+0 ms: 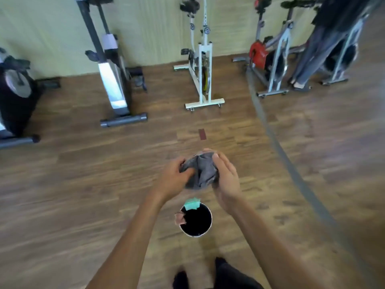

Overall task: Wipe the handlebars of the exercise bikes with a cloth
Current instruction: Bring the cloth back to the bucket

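A crumpled grey cloth [201, 171] is bunched between both my hands, held out in front of me above the wooden floor. My left hand [174, 178] grips its left side with curled fingers. My right hand [226, 180] cups its right side, thumb on top. Several exercise bikes stand along the far wall: a white one [203, 65] straight ahead, a grey one [112, 80] to its left, a dark one [14, 90] at the far left, a red and silver one [268, 59] to the right. Their handlebars are cut off by the top edge.
A round black bucket [208, 228] stands on the floor below my hands, with a green cloth [192, 204] and a pinkish cloth [180, 219] hung on its rim. A person's legs [308, 57] stand among the bikes at the right. A dark curved line [291, 163] crosses the floor.
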The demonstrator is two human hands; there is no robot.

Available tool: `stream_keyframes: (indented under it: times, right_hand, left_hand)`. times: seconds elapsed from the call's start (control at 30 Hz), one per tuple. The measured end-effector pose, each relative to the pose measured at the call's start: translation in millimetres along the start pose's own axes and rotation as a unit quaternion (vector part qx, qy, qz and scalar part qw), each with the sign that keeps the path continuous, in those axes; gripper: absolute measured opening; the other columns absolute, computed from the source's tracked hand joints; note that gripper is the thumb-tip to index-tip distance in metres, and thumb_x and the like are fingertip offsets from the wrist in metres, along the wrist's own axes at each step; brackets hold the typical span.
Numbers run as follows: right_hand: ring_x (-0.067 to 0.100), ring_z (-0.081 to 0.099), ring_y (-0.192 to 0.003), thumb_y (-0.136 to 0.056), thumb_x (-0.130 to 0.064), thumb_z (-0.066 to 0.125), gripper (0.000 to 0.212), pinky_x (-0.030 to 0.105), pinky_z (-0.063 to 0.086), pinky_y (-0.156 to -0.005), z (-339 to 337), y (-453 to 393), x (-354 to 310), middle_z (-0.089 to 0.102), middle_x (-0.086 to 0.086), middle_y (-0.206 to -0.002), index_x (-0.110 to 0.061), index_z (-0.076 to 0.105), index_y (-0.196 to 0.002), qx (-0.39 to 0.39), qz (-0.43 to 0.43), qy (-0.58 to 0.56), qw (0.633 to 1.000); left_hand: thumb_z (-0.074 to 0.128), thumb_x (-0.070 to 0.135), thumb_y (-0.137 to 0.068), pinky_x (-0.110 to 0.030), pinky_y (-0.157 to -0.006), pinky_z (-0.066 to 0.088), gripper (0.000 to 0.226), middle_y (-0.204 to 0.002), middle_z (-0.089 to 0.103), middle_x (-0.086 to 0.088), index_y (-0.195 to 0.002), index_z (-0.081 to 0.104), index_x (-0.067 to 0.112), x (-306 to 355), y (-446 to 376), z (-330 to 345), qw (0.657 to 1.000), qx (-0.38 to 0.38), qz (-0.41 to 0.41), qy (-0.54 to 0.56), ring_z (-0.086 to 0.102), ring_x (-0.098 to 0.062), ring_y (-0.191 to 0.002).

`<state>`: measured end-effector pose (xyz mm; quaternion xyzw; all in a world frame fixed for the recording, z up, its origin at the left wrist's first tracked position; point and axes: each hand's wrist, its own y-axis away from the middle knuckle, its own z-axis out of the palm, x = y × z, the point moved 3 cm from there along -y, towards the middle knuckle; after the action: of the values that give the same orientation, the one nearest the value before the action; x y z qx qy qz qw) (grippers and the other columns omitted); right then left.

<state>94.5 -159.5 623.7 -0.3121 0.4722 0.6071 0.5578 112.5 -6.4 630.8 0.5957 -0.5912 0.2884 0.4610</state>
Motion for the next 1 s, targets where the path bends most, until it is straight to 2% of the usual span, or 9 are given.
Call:
stream_keyframes:
  times: [0.13, 0.23, 0.3, 0.43, 0.5, 0.6, 0.77, 0.87, 1.0]
  right_hand:
    - [0.033, 0.064, -0.103, -0.102, -0.027, 0.055, 0.037, 0.039, 0.053, -0.076, -45.3, 17.9, -3.1, 0.069, 0.024, -0.116, 0.001, 0.063, -0.125, 0.068, 0.057, -0.069, 0.994]
    - [0.025, 0.058, -0.088, -0.105, -0.03, 0.051, 0.028, 0.038, 0.044, -0.079, -66.1, 29.1, 0.6, 0.072, 0.009, -0.092, -0.014, 0.073, -0.1, 0.069, 0.08, -0.055, 0.993]
    - [0.019, 0.061, -0.089, -0.106, -0.033, 0.047, 0.034, 0.038, 0.043, -0.088, -74.3, 34.3, -0.7, 0.074, 0.0, -0.094, -0.025, 0.077, -0.093, 0.067, 0.062, -0.019, 0.996]
    - [0.016, 0.066, -0.108, -0.098, -0.052, 0.053, 0.042, 0.037, 0.047, -0.095, -75.8, 41.0, -8.0, 0.073, 0.007, -0.124, -0.022, 0.071, -0.122, -0.001, 0.011, 0.059, 0.998]
    - [0.022, 0.069, -0.107, -0.093, -0.041, 0.067, 0.038, 0.038, 0.053, -0.09, -75.2, 41.6, -14.0, 0.073, 0.013, -0.121, -0.017, 0.069, -0.123, -0.029, -0.028, 0.115, 0.993]
    - [0.02, 0.069, -0.092, -0.091, -0.007, 0.073, 0.019, 0.039, 0.055, -0.082, -82.2, 34.5, -24.3, 0.077, 0.007, -0.098, -0.019, 0.071, -0.105, 0.01, -0.08, 0.215, 0.973]
    - [0.017, 0.065, -0.08, -0.091, -0.002, 0.07, 0.015, 0.045, 0.055, -0.076, -85.9, 21.5, -41.3, 0.075, 0.009, -0.088, -0.017, 0.073, -0.095, 0.034, -0.105, 0.286, 0.952]
    - [0.028, 0.073, -0.084, -0.089, -0.004, 0.071, 0.013, 0.047, 0.057, -0.079, -85.2, 21.5, -38.7, 0.077, 0.006, -0.088, -0.017, 0.073, -0.092, 0.037, -0.097, 0.298, 0.949]
    - [0.031, 0.074, -0.09, -0.085, -0.001, 0.072, 0.02, 0.05, 0.06, -0.08, -99.3, 29.1, -13.7, 0.076, 0.01, -0.094, -0.01, 0.063, -0.1, 0.103, -0.032, 0.257, 0.96]
  left_hand:
    - [0.063, 0.017, -0.087, -0.032, -0.064, 0.035, 0.01, -0.067, 0.051, 0.005, -0.08, 0.058, 0.013, 17.7, -4.5, 8.6, 0.999, 0.002, 0.022, 0.025, 0.043, -0.007, -0.061]
    - [0.064, 0.012, -0.091, -0.032, -0.063, 0.034, 0.013, -0.066, 0.053, 0.003, -0.08, 0.058, 0.015, 33.7, -9.9, 13.8, 0.998, -0.04, 0.049, 0.025, 0.044, -0.008, -0.059]
    - [0.064, 0.009, -0.092, -0.032, -0.062, 0.032, 0.018, -0.064, 0.052, 0.004, -0.079, 0.057, 0.018, 42.5, -12.1, 19.0, 0.996, -0.065, 0.061, 0.019, 0.043, -0.009, -0.058]
    - [0.063, 0.029, -0.08, -0.035, -0.067, 0.038, 0.016, -0.073, 0.058, -0.004, -0.083, 0.06, 0.014, 53.7, -10.8, 31.0, 0.992, -0.119, 0.045, -0.013, 0.051, -0.017, -0.067]
    - [0.062, 0.032, -0.078, -0.034, -0.068, 0.039, 0.025, -0.075, 0.059, -0.005, -0.089, 0.062, 0.009, 58.7, -10.5, 31.4, 0.99, -0.123, 0.053, -0.047, 0.051, -0.017, -0.07]
    - [0.074, 0.027, -0.086, -0.031, -0.062, 0.035, 0.022, -0.069, 0.057, 0.001, -0.088, 0.065, 0.007, 65.8, -10.8, 20.9, 0.982, -0.116, 0.071, -0.128, 0.047, -0.015, -0.064]
    - [0.079, 0.025, -0.084, -0.029, -0.06, 0.034, 0.028, -0.067, 0.055, -0.005, -0.086, 0.072, -0.002, 73.0, -11.6, -4.4, 0.973, -0.136, 0.046, -0.178, 0.044, -0.015, -0.06]
    - [0.073, 0.024, -0.092, -0.024, -0.054, 0.032, 0.019, -0.061, 0.055, 0.002, -0.087, 0.077, 0.007, 78.9, -10.7, -10.4, 0.985, -0.076, 0.043, -0.15, 0.041, -0.011, -0.055]
    - [0.069, 0.028, -0.094, -0.032, -0.069, 0.037, 0.018, -0.079, 0.063, -0.011, -0.094, 0.077, 0.012, 79.7, -4.6, -13.6, 0.999, 0.021, 0.044, 0.015, 0.05, -0.017, -0.073]
